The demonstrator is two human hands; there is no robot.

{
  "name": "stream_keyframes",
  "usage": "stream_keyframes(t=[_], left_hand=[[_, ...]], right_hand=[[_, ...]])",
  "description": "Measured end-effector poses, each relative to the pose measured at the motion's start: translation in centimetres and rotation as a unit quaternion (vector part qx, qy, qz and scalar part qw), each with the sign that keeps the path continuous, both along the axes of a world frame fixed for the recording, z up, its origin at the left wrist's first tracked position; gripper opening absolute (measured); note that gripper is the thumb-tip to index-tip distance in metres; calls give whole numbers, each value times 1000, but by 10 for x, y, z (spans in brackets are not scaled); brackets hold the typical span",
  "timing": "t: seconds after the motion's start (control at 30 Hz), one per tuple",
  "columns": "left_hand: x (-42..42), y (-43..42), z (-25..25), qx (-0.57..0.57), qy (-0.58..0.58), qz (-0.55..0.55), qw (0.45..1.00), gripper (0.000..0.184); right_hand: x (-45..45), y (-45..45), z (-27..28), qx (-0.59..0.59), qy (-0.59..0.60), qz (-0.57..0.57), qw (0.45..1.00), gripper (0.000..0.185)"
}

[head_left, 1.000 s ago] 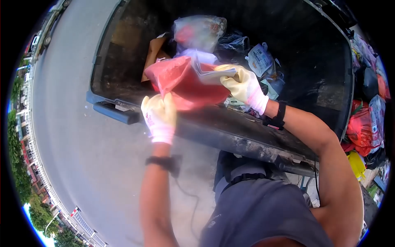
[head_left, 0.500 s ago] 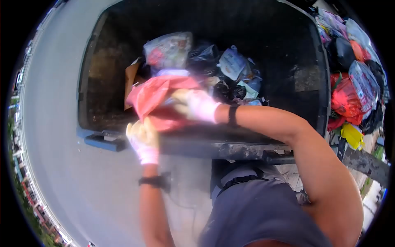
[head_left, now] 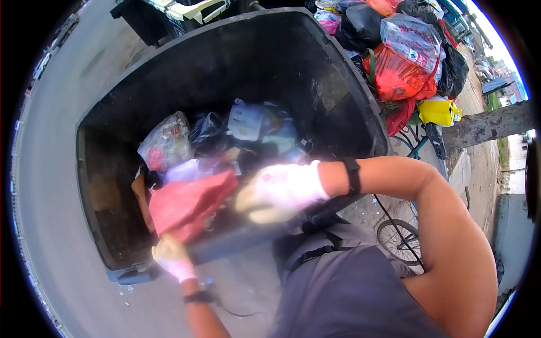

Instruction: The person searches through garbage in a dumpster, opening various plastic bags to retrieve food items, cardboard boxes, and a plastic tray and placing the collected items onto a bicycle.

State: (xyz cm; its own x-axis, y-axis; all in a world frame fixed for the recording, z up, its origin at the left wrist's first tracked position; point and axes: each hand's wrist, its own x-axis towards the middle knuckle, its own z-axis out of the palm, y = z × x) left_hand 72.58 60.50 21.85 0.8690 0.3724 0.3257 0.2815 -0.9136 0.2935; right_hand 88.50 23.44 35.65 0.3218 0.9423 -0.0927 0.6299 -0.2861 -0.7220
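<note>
The lower corner of a red bag [head_left: 191,203] is pinched by the left hand [head_left: 168,252], whose fingers are closed together on the plastic just inside the near rim of a large dark bin [head_left: 242,53]. The bag is held spread over the near left part of the bin's opening, above other rubbish. The right hand [head_left: 269,194] is held over the near side of the bin, to the right of the red bag and apart from it; it is blurred, and whether its fingers are apart or together, or whether anything is gripped, cannot be told. Both hands are covered by pale gloves with pinkish cuffs, and a dark band is worn on each wrist. Inside the bin, a clear bag with mixed contents [head_left: 167,143] is seen beyond the red bag, with a dark bag [head_left: 208,132] beside it and a whitish printed bag [head_left: 245,120] farther right. A brown piece [head_left: 142,198] is seen along the left side of the red bag. Outside the bin, to the right, filled bags are piled, among them an orange-red bag [head_left: 397,73], a black bag [head_left: 360,25] and a yellow bag [head_left: 438,111]. A bicycle wheel [head_left: 399,242] is partly hidden by the right arm.
</note>
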Motion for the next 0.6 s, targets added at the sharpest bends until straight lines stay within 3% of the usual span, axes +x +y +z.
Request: stream_keyframes(t=[0.07, 0.13, 0.17, 0.2, 0.27, 0.37, 0.47, 0.5, 0.6], left_hand=[[0, -1, 4, -11, 2, 5, 1000, 43], [-1, -5, 3, -9, 7, 13, 1000, 44], [-3, -5, 2, -4, 13, 15, 1000, 45], [-4, -4, -1, 1, 19, 17, 1000, 45], [-5, -1, -5, 13, 35, 20, 999, 46], [-5, -1, -2, 26, 97, 28, 995, 50], [8, -18, 1, -32, 133, 144, 980, 54], [10, -32, 8, -134, 120, 160, 971, 57], [22, -87, 10, -179, 10, 153, 972, 71]], right_hand=[[-5, -59, 21, 3, -9, -99, 995, 42], [-7, -122, 32, 14, -34, -227, 973, 28], [-12, -150, 40, 17, -53, -315, 947, 27], [-20, -170, 52, -29, 47, -466, 883, 29], [-26, -227, 42, 8, 0, -569, 822, 33], [-36, -306, 25, 35, 2, -642, 766, 32], [-40, -367, 12, 29, -6, -671, 741, 32], [-38, -386, 5, 28, -6, -670, 741, 32], [-25, -424, -4, 41, 10, -667, 744, 32]])
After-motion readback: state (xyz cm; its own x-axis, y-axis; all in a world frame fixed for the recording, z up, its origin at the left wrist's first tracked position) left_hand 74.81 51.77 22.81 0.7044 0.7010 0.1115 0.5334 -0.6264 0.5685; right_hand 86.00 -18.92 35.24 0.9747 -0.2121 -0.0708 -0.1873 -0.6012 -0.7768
